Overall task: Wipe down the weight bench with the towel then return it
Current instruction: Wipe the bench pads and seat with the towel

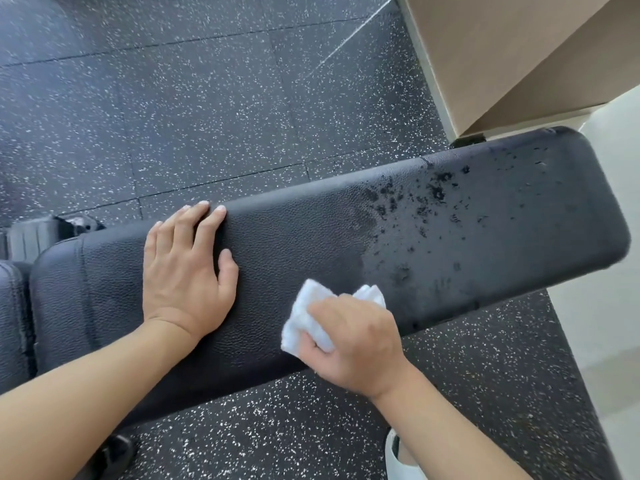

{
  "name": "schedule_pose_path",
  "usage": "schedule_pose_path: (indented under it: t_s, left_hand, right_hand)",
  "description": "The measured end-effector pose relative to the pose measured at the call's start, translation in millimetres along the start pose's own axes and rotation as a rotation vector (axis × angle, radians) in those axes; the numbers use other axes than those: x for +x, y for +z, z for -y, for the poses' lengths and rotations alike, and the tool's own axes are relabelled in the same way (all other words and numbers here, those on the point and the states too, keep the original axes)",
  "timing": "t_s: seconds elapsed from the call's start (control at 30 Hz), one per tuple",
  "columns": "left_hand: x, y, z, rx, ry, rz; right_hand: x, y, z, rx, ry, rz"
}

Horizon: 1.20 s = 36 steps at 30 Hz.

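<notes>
Weight bench [311, 244]: black padded top running from the lower left to the upper right of the head view, standing on a speckled rubber floor [207, 98]; this is the tabletop the hands work on.
Towel [311, 317]: small white cloth, bunched, lying on the tabletop at its near edge, about midway along.
Right hand [349, 344]: its grip is clamped on the towel, fingers curled round the cloth and pressing it onto the pad at the near edge.
Left hand [187, 271]: flat on the tabletop toward the left end, fingers straight and reaching the far edge, holding nothing; it looks to be steadying the body or the bench.
Droplets [433, 202]: dark wet spots and smears scattered over the right part of the pad, thickest near the far edge and thinning toward the right end.
Done so far, as a judgement: the left and middle stretch of the pad looks matte and even, with no spots, so it appears wiped or never wetted; I cannot tell which.
Left to do: the spotted right part, from the towel's place out to the right end, looks unwiped; roughly 1 of 2 halves remains.
After that: the towel has to go back, and its place is not in view.
Cardboard box [519, 57]: beyond the far right corner of the bench, apart from the work.
</notes>
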<state>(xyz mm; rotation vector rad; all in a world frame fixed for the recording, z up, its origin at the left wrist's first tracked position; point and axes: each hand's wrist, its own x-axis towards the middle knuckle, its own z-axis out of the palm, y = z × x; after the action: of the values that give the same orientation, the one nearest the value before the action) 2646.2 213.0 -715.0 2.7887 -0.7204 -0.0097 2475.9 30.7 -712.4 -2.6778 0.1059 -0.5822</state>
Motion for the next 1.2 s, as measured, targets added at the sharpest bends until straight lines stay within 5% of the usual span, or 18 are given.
schedule_pose_path:
  t_s: [0.33,0.77,1.2]
  left_hand:
    - [1.5,-1.9,-2.9,0.026,-0.008,0.014]
    - [1.0,-2.2,-0.1,0.003,-0.001,-0.003]
    - [-0.7,-1.7,5.3,-0.072,-0.024,0.022]
  right_hand:
    - [156.8,51.0,-26.7,-0.009,0.069,0.102]
    - [30.9,-6.4,-25.5,-0.017,0.052,0.159]
    - [175.5,75.5,27.4,-0.213,0.086,0.209]
